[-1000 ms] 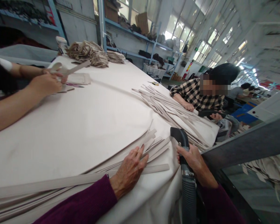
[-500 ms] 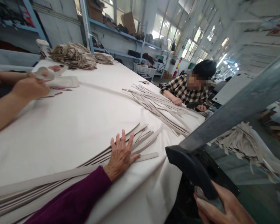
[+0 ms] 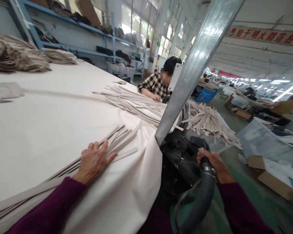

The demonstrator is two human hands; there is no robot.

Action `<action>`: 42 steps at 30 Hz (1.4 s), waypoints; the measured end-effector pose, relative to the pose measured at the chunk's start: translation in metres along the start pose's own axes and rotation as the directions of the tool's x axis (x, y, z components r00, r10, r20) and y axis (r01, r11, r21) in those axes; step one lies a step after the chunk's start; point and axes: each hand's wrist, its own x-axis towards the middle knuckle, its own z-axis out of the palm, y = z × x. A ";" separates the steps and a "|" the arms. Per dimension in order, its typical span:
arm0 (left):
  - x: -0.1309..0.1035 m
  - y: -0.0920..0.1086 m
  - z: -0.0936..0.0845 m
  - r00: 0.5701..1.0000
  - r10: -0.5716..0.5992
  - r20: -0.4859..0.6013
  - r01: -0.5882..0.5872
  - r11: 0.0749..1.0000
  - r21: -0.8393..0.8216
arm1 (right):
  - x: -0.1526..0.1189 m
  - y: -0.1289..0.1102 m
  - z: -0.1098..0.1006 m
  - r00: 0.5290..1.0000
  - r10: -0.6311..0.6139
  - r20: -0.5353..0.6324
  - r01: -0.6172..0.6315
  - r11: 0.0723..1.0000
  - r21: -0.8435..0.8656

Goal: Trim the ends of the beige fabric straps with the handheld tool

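Observation:
My left hand [image 3: 94,162] lies flat with its fingers apart on a bundle of long beige fabric strips [image 3: 123,143] along the white-covered table [image 3: 58,123]. Off the table's right edge, my right hand [image 3: 216,164] is closed around the black curved handle of a vacuum hose [image 3: 206,188]. The handle's nozzle end [image 3: 196,140] points up and left, beside the black part below the table. A second bunch of strips [image 3: 136,105] is spread farther along the table, beyond my left hand.
A slanting metal post [image 3: 185,78] rises at the table's corner. Behind it a co-worker in a checked shirt [image 3: 152,81] bends over the far edge. More strips [image 3: 205,118] hang over a bin at right. A yellow cutter [image 3: 122,83] and a fabric pile [image 3: 19,55] lie on the table.
The view has swung right. My right hand and the hose handle have moved down and away from the table edge, beyond the post. My left hand stays on the strips.

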 end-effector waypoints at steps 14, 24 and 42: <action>0.003 0.007 0.002 0.997 0.062 -0.036 -0.053 0.978 0.203 | 0.057 0.074 -0.010 0.977 0.203 -0.062 -0.202 0.979 0.024; 0.003 0.003 0.008 0.995 0.084 -0.056 -0.069 0.969 0.235 | 0.104 0.082 0.018 0.935 0.317 -0.159 -0.319 0.948 0.019; 0.008 -0.001 0.013 0.995 0.087 -0.056 -0.072 0.971 0.226 | 0.156 0.087 0.028 0.865 0.414 -0.284 -0.417 0.907 0.052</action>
